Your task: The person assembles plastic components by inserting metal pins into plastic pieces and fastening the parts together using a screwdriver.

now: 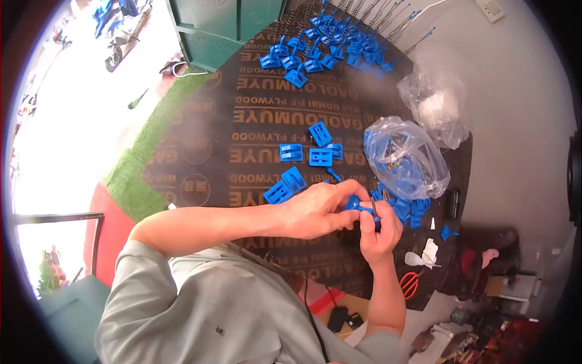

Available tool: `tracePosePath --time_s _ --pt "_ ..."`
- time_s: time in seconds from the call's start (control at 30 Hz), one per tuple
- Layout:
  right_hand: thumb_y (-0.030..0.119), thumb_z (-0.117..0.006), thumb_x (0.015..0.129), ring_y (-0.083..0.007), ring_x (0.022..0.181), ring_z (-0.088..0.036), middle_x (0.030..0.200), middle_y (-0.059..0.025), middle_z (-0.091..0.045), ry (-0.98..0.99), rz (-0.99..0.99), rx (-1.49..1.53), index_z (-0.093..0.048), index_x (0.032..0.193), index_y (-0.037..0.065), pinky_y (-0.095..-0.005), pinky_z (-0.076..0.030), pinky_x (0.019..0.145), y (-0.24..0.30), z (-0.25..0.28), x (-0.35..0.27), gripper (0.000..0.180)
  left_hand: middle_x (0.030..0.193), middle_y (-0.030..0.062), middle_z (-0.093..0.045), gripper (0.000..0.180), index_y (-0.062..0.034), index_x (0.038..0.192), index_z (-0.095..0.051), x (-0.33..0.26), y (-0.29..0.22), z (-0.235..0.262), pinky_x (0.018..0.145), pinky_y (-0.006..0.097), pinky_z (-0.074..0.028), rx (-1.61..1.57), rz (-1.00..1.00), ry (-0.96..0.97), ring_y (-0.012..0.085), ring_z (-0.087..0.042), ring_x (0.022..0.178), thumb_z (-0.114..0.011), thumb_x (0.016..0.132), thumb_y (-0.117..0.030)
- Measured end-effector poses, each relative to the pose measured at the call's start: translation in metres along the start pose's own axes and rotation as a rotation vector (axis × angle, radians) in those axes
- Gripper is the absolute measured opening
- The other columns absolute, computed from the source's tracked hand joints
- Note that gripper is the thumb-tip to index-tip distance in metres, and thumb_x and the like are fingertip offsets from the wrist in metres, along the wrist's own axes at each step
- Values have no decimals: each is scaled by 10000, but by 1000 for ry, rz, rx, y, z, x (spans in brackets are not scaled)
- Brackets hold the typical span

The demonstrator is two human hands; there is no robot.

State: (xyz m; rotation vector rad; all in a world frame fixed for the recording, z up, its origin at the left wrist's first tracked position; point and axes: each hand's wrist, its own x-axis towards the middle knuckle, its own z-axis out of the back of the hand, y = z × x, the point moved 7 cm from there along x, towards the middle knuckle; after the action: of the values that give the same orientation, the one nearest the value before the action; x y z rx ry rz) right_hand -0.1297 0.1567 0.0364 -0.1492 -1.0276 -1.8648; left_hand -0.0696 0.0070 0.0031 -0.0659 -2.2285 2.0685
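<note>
My left hand [321, 211] reaches across from the left and pinches a small blue plastic part [357, 205] between thumb and fingers. Closed right against it, my right hand [379, 235] grips a thin, dark rod-like piece [373, 207] that stands up beside the blue part. My fingers cover much of both pieces, so I cannot tell whether they are joined. Just beyond my left hand lies a small blue stick-shaped piece [333, 175]. Several blue slotted blocks [321, 157] rest farther off, with two more blue blocks [286, 185] to the left of my hands.
A clear plastic bag [405, 159] of blue parts and brass-coloured bits sits right of centre. Another clear bag [438, 109] is behind it. Many blue assemblies with springs [330, 45] crowd the far end of the dark plywood table [260, 115]. Red-handled scissors [410, 285] lie at the near right.
</note>
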Motion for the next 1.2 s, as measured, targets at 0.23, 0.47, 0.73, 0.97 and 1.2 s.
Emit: tracePosePath --time_s 0.23,0.47,0.73,0.97,1.2 --pt "95 -711 1018 -298 754 -706 952 -143 -741 -8 44 -5 -691 1118 -11 -379 -542 650 3 -1 1 147 840 169 -747 332 -18 1320 -558 -2 -9 0 739 445 -571 130 -33 12 340 -762 834 -633 1061 -211" --pt "88 -723 1014 -297 764 -719 940 -153 -744 -12 -17 15 -694 1130 -16 -389 -550 655 3 2 -4 159 864 171 -756 312 -20 1302 -569 -2 -6 -4 720 446 -571 119 -52 14 331 -758 807 -646 1058 -198" --pt "74 -755 978 -304 747 -740 917 -132 -738 -85 29 84 -699 1162 5 -388 -579 628 3 -3 6 205 968 91 -771 264 13 1296 -586 -2 -8 1 829 322 -602 -47 70 -33 155 -751 928 -658 1090 -136" --pt "98 -772 976 -265 741 -752 943 -105 -750 -97 7 41 -691 1150 22 -365 -587 611 0 4 3 206 997 104 -768 292 41 1334 -592 6 -6 -2 843 311 -603 17 49 -17 136 -734 928 -643 1092 -115" --pt "134 -775 986 -271 767 -773 963 -97 -764 -112 -13 47 -692 1147 40 -370 -597 617 3 7 -2 205 1002 109 -780 296 32 1348 -593 2 -4 -4 852 306 -604 1 31 -30 139 -740 920 -643 1096 -117"
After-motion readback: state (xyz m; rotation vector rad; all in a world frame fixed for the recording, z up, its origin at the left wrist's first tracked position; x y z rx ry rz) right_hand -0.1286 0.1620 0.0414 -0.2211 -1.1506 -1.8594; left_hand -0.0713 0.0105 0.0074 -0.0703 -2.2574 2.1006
